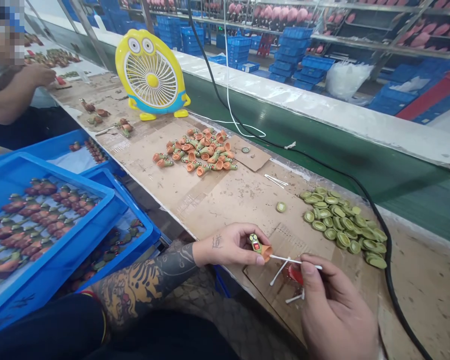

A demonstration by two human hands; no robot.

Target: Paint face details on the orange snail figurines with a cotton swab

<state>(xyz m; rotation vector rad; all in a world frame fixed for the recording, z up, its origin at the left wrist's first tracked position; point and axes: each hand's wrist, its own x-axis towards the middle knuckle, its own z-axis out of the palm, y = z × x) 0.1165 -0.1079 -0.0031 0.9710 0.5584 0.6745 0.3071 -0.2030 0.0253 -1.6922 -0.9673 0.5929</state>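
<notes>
I am seeing the right hand (339, 312) pinching a cotton swab (285, 258) between thumb and fingers. Just beyond it, to its left, the left hand (234, 245) is gripping a small toy (257, 246) by its sides, its painted face turning up and its hollow orange end facing the right hand. The swab is reaching that opening; I cannot tell how far inside its tip is going. Under the right fingers, a red object (294, 273) is showing in part, with loose swabs (278, 272) lying beside it. Left of the left hand, a blue crate (108, 192) is holding rows of painted figures (47, 202). Beyond the right hand, green oval pieces (345, 222) are lying heaped near a black cable (388, 260). Past the left hand, similar orange-and-green toys (200, 150) are forming a pile, and a yellow fan (152, 80) is standing behind them. Farther left, a co-worker's hand (41, 76) is hovering over the table (225, 205).
</notes>
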